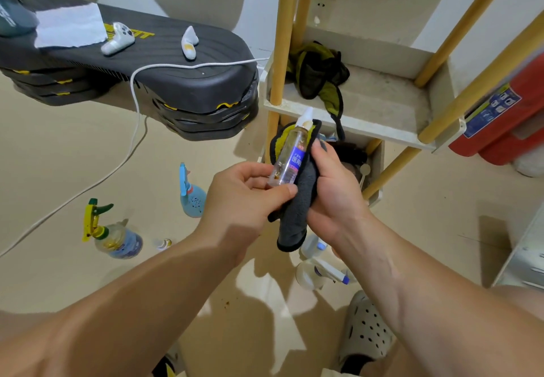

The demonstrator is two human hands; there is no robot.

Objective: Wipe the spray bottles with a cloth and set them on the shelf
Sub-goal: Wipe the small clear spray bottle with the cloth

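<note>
My left hand pinches the base of a small clear spray bottle with a blue label and a white cap. The bottle lies tilted against a grey cloth with a yellow inner side, which my right hand grips from behind. Both hands are just in front of the white shelf with yellow posts. On the floor to the left stand a yellow-and-green trigger bottle and a light blue spray bottle. Under my right wrist lie a white spray bottle with a blue nozzle and part of another bottle.
A second dark-and-yellow cloth lies on the shelf board. A stack of black step platforms holds two white controllers and a white sheet, with a white cable trailing over the floor. A red container stands right of the shelf. A small cap lies on the floor.
</note>
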